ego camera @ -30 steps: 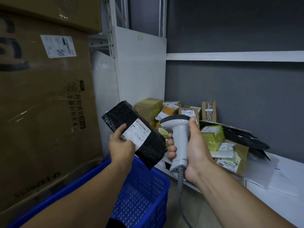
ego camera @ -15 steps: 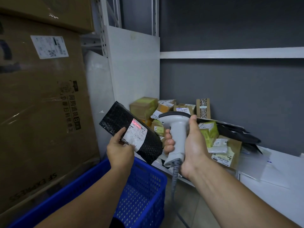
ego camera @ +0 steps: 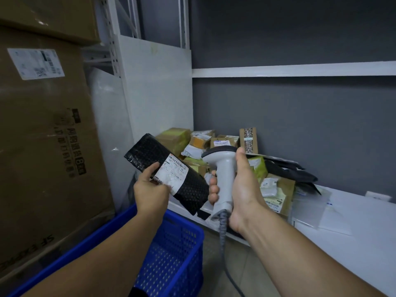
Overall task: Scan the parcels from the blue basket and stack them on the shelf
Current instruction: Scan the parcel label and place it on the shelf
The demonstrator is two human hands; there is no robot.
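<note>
Parcel (ego camera: 165,175), black and bubble-wrapped, sits tilted in the left hand (ego camera: 151,192), whose grip pinches its lower edge, thumb on the white label (ego camera: 172,176); the print there is too blurred to read. Right hand (ego camera: 241,187) wraps tight around a grey scanner (ego camera: 222,179), head turned toward the label, cord dropping out of frame. Below, the blue basket (ego camera: 171,254) is partly cut off and its contents hidden by the arms. Behind, parcels (ego camera: 214,142) are heaped in the shelf (ego camera: 353,228) corner.
</note>
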